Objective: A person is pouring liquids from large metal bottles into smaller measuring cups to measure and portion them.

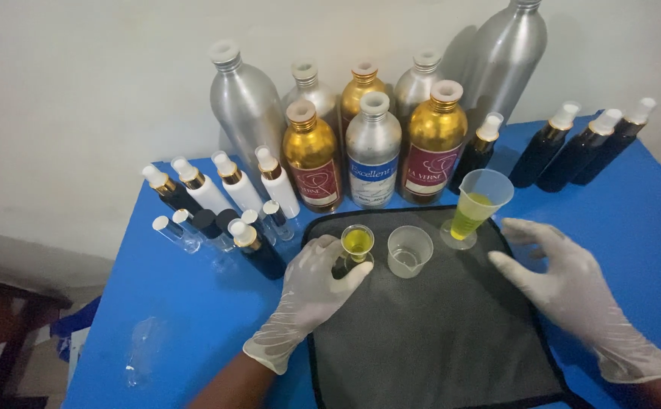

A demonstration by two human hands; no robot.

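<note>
Two gloved hands working over the grey mat (436, 333): my left hand (311, 291) is gripping the small funnel (358, 244) at the mat's rear edge; my right hand (573, 291) is hovering spread, empty, beside the measuring cup (476, 206). Likely pouring next, needing steady aim.

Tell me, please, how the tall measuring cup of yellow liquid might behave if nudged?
The measuring cup flares wide above a small foot, so it probably tips easily. Its liquid sits low, which may steady it slightly. It looks like thin clear plastic, likely light, and the right hand hovers beside it.
</note>
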